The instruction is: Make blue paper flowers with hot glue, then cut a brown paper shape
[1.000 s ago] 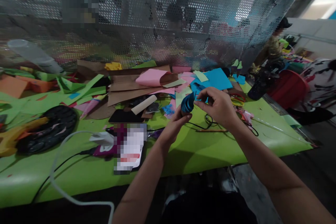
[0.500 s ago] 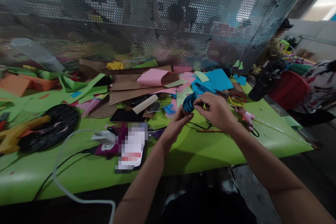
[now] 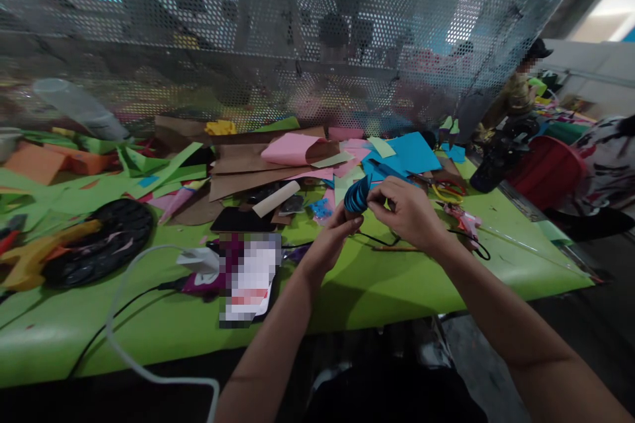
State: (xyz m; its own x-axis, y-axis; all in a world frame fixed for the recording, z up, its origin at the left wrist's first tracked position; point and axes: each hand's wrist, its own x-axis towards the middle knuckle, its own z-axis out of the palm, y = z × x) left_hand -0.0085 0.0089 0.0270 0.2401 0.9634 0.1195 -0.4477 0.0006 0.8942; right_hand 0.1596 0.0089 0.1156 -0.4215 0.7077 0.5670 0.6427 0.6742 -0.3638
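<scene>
Above the green table (image 3: 377,281), both my hands work on a rolled coil of blue paper strip (image 3: 356,195). My left hand (image 3: 331,238) grips the coil from below, fingers wrapped round its lower end. My right hand (image 3: 407,211) pinches the coil's outer edge from the right with thumb and fingertips. The coil's bottom end is hidden in my left hand.
Loose sheets of pink (image 3: 290,149), blue (image 3: 409,152), brown (image 3: 248,175) and green paper litter the back of the table. A black phone (image 3: 242,219), a black round tray (image 3: 106,238), a white cable (image 3: 133,360) and black wires lie near. A perforated metal screen (image 3: 278,46) stands behind. A person sits at far right (image 3: 605,158).
My hands and the blue coil have stayed in nearly the same place; my right fingers have closed in on the coil's edge. The view has shifted slightly.
</scene>
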